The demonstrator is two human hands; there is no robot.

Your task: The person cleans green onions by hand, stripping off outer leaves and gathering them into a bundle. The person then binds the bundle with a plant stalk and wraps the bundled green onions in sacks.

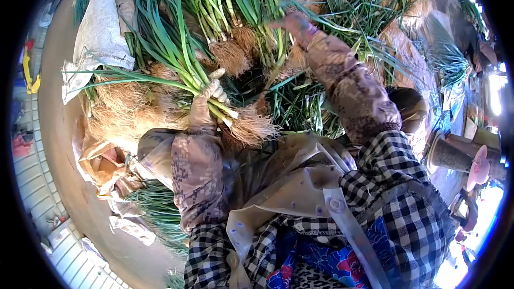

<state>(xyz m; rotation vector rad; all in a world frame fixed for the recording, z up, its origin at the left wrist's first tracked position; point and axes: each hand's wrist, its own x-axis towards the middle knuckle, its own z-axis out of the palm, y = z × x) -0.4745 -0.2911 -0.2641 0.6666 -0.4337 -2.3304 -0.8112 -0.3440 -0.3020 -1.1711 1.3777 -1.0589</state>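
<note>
In the head view, the left hand (215, 86) closes round a bunch of green onions (188, 69), roots toward the person; the right hand (301, 25) reaches near other rooted bundles (231, 58), too blurred to tell its grip. Work seems partway: one handful gathered, many more remaining.

Plenty of open room down the left along that bare brown strip (56, 101), but white sack (101, 37) and green-onion bundles (214, 16) wall off the far side, leaving just a narrow gap between held bunch (193, 75) and right sleeve (356, 88).
</note>
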